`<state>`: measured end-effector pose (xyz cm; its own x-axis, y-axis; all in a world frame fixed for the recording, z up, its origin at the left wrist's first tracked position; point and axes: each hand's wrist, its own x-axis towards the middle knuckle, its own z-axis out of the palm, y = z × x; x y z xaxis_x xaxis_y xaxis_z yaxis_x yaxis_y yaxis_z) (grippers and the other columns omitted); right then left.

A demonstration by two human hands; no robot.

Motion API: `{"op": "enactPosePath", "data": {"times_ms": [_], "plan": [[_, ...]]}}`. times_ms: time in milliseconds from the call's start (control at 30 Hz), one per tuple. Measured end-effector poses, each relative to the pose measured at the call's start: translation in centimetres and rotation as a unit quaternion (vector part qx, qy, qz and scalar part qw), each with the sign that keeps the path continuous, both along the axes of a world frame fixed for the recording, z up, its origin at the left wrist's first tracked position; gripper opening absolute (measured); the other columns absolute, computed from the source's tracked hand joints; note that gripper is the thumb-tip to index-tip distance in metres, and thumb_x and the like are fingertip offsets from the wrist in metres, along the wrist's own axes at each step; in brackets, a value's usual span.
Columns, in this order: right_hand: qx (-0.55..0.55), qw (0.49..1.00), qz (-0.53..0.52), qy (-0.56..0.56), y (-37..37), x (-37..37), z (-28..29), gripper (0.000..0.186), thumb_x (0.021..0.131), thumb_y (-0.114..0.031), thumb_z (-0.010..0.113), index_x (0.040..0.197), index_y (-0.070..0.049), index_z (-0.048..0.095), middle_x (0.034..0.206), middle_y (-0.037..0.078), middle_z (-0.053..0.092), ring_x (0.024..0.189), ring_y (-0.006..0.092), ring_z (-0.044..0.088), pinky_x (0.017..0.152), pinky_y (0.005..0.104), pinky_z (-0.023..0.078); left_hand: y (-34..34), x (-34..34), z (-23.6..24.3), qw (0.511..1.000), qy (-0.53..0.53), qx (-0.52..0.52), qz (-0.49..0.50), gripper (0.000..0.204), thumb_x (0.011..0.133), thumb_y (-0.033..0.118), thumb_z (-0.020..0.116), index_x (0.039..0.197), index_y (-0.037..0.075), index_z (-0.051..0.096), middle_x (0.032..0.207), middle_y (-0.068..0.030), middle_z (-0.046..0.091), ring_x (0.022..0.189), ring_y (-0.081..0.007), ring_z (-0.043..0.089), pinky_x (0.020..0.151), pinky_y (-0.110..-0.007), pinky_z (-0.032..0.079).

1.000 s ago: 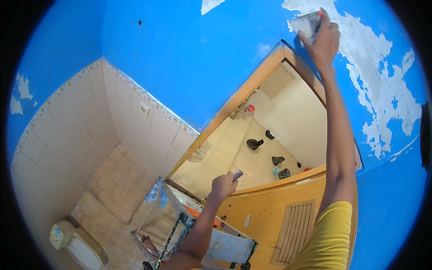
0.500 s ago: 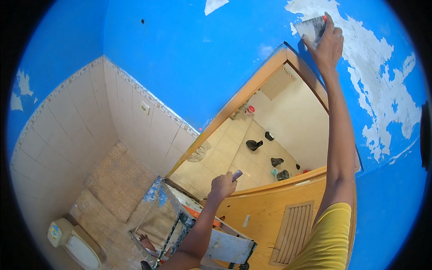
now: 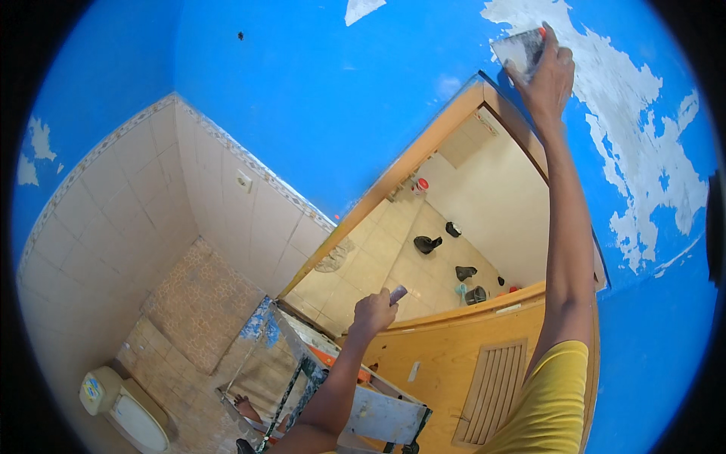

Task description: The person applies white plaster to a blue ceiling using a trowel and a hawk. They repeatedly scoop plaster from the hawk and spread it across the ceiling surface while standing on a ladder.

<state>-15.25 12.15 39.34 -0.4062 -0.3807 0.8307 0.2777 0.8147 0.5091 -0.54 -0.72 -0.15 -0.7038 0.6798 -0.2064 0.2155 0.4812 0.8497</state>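
Observation:
My right hand (image 3: 550, 83) grips a flat scraper (image 3: 513, 49) with a whitish, smeared blade and a small orange part, raised at the blue wall (image 3: 318, 68) beside a large peeled white patch (image 3: 635, 151), above the corner of a wooden door frame (image 3: 423, 151). My left hand (image 3: 372, 309) is closed around a short greyish stick or handle (image 3: 398, 293), in front of the open doorway; what its other end is, I cannot tell.
A paint-spattered ladder (image 3: 382, 412) stands below me, with a bare foot (image 3: 246, 408) near it. A wooden louvred door (image 3: 423, 356) is beside it. A toilet (image 3: 136, 416) sits at lower left. Black bags and buckets (image 3: 427, 244) lie on the floor beyond the doorway.
My right hand and the scraper are slightly lower than a second ago, and a little left of half a second ago. My left hand stays in nearly the same place, still closed.

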Motion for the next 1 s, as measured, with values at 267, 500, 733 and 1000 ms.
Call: {"op": "enactPosePath", "data": {"times_ms": [267,500,733,1000], "plan": [[-0.004,1.000,0.017,0.009,1.4,0.1,1.2,0.078,0.060,-0.025,0.077,0.127,-0.013,0.040,0.094,0.017,0.051,0.085,0.0328,0.051,0.073,0.0401,0.043,0.2,0.2,-0.3,1.000,0.013,0.002,-0.002,0.031,0.081,0.030,0.056,0.096,0.003,0.053,0.084,-0.0198,0.063,0.085,-0.0331,0.062,0.078,-0.043,0.047],[-0.019,1.000,0.019,0.002,1.1,0.1,1.1,0.078,0.060,-0.025,0.077,0.128,-0.016,0.040,0.091,0.017,0.051,0.084,0.0325,0.052,0.072,0.0408,0.043,0.2,0.2,-0.4,1.000,0.019,0.001,-0.001,0.031,0.081,0.031,0.055,0.093,0.003,0.054,0.082,-0.0198,0.063,0.082,-0.0341,0.062,0.075,-0.044,0.048],[0.017,1.000,0.009,-0.012,0.5,0.1,0.8,0.076,0.060,-0.026,0.077,0.126,-0.013,0.042,0.090,0.017,0.052,0.085,0.0332,0.052,0.072,0.0410,0.043,0.3,0.2,-0.3,1.000,0.019,-0.005,0.001,0.030,0.081,0.031,0.055,0.093,0.003,0.054,0.082,-0.0198,0.063,0.082,-0.0345,0.062,0.074,-0.044,0.048],[0.024,1.000,0.003,0.000,0.1,0.4,0.3,0.076,0.061,-0.026,0.076,0.127,-0.013,0.042,0.092,0.017,0.052,0.085,0.0328,0.053,0.072,0.0405,0.043,0.2,0.3,-0.5,1.000,0.019,0.001,0.001,0.031,0.082,0.033,0.054,0.093,0.003,0.053,0.081,-0.0191,0.063,0.080,-0.0338,0.062,0.072,-0.044,0.047]]}}
